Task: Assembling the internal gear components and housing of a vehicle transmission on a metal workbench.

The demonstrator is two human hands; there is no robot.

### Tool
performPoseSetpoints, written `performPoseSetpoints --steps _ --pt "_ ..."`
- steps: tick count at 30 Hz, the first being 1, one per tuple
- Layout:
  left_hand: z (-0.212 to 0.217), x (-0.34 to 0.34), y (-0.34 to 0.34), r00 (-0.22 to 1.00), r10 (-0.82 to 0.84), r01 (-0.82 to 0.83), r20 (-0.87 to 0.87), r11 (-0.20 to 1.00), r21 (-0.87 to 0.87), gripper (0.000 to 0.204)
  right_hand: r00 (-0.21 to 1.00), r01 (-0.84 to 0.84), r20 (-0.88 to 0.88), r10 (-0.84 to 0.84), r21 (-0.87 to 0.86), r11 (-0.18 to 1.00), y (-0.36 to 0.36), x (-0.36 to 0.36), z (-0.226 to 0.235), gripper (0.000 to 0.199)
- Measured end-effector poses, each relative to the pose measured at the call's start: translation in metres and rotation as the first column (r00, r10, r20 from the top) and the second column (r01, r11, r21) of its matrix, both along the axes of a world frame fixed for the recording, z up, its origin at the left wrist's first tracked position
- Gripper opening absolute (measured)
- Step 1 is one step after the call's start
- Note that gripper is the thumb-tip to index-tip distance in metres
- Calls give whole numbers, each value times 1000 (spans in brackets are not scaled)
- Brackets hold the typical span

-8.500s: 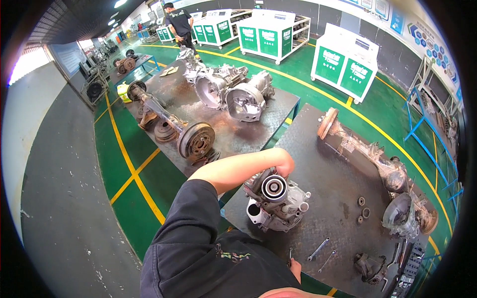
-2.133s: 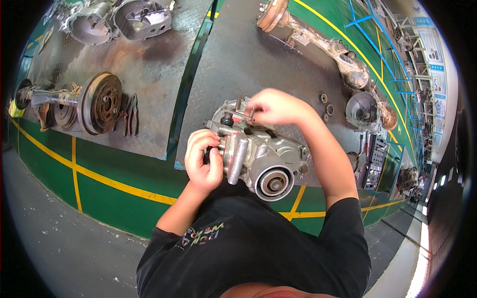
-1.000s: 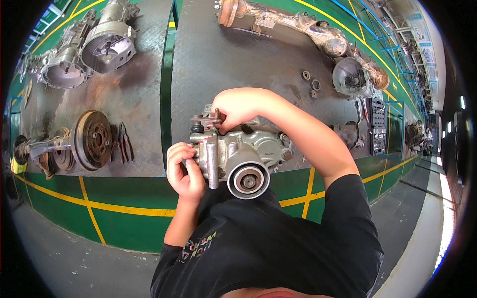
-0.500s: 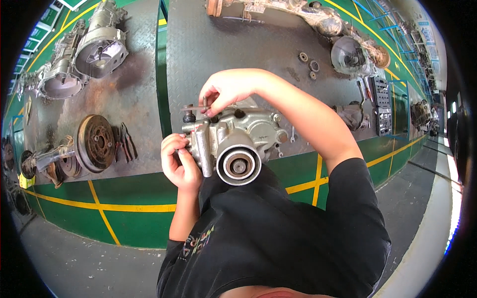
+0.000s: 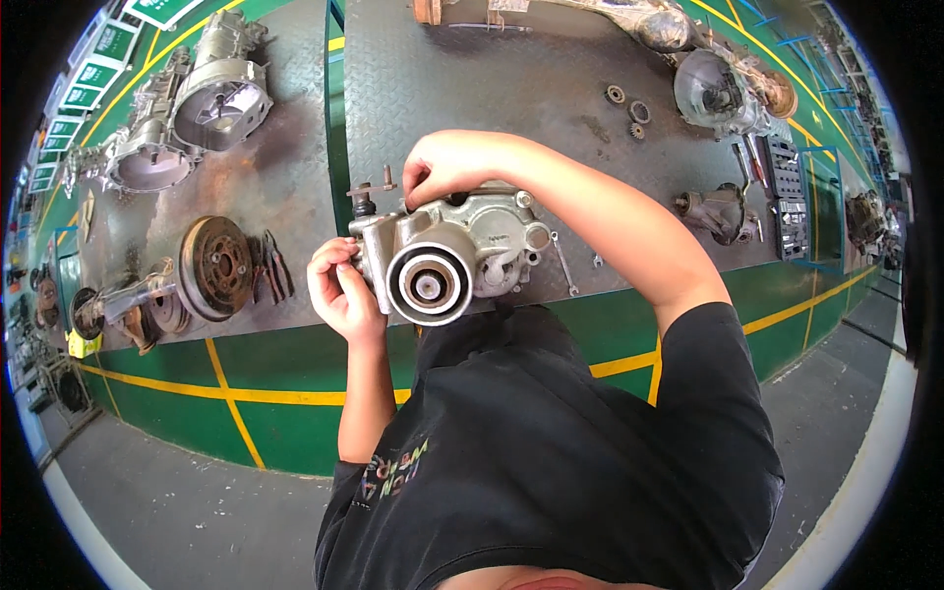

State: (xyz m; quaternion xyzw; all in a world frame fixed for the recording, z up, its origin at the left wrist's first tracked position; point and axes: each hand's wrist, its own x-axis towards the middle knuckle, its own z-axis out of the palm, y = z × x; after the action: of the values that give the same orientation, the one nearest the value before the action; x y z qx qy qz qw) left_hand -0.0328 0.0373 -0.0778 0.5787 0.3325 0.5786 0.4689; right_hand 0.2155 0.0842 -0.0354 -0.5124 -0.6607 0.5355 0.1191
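Note:
A silver metal gearbox housing [image 5: 497, 228] sits at the bench's front edge, close to my body, its round shaft opening [image 5: 429, 285] facing me. My left hand [image 5: 346, 293] is at the housing's left side, thumb and fingers closed together against its edge; whatever is between them is hidden. From above, my right hand [image 5: 444, 163] reaches onto the housing's top with fingers curled down, their tips partly hidden behind the casting. Just left of those fingers, a small shift lever [image 5: 372, 188] with an upright pin stands on a dark post, untouched.
Wrenches [image 5: 564, 265] lie right of the housing. Several small gears [image 5: 639, 112] rest farther back. Two gearbox casings [image 5: 221, 103] and a rusty brake drum [image 5: 214, 267] are at left. A long axle [image 5: 629, 22], an open tool case [image 5: 790, 202] and a small differential [image 5: 723, 211] are at right.
My right hand has let go of the lever's pin and moved right onto the housing top. The housing's shaft opening has shifted left and up in view. My left hand stays at the housing's side.

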Motion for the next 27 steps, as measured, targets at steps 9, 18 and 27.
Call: performPoseSetpoints --steps 9,18,27 --pt "14 4 8 998 6 22 60 886 -464 13 953 -275 179 245 168 947 9 -6 3 27" --pt "19 19 14 969 234 -179 83 888 -423 8 996 -80 42 73 195 977 14 0 -29 31" --pt "11 15 12 953 299 -257 48 884 -390 13 995 -93 19 94 -48 995 20 -13 -5 26"
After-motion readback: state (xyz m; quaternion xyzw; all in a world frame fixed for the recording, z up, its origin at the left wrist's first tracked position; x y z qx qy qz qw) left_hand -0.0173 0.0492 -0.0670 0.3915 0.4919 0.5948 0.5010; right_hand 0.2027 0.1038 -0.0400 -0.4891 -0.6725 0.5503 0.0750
